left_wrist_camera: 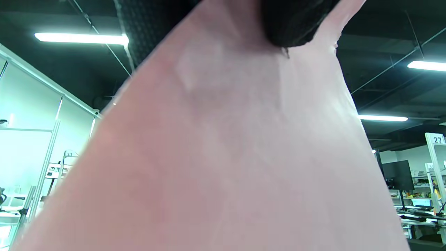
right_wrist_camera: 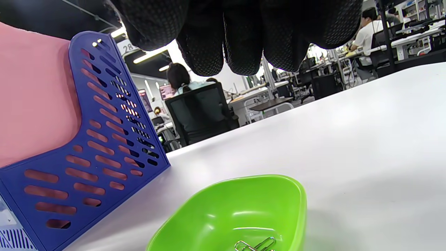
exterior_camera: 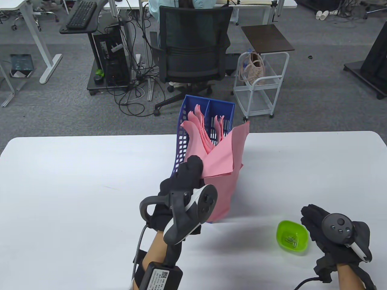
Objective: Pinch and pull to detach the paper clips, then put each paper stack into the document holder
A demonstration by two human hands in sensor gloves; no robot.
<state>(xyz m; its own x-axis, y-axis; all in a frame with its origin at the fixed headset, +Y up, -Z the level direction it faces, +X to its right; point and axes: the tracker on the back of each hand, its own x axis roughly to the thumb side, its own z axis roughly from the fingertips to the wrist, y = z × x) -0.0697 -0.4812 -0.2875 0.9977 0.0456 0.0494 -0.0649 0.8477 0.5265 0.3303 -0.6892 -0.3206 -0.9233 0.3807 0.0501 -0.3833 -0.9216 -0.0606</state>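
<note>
We read "27" on a white post sign (left_wrist_camera: 437, 139) in the left wrist view. A partial "28" sits on a sign (right_wrist_camera: 122, 47) behind the holder in the right wrist view.

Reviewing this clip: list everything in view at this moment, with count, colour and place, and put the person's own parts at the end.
document holder: one, blue, perforated walls, on the table at its far middle, pink paper already in its compartments.
paper stack: one, pink, held at the holder's near side.
bowl: one, green, on the table near the right hand.
paper clips: several, metal, inside the bowl; exact count too small to tell.
table: one, white.
office chair: one, black, beyond the table, someone seated in it.
cart: one, white wire, right of the chair.
left hand: black glove, grips the paper stack.
right hand: black glove, beside the bowl, holds nothing.
</note>
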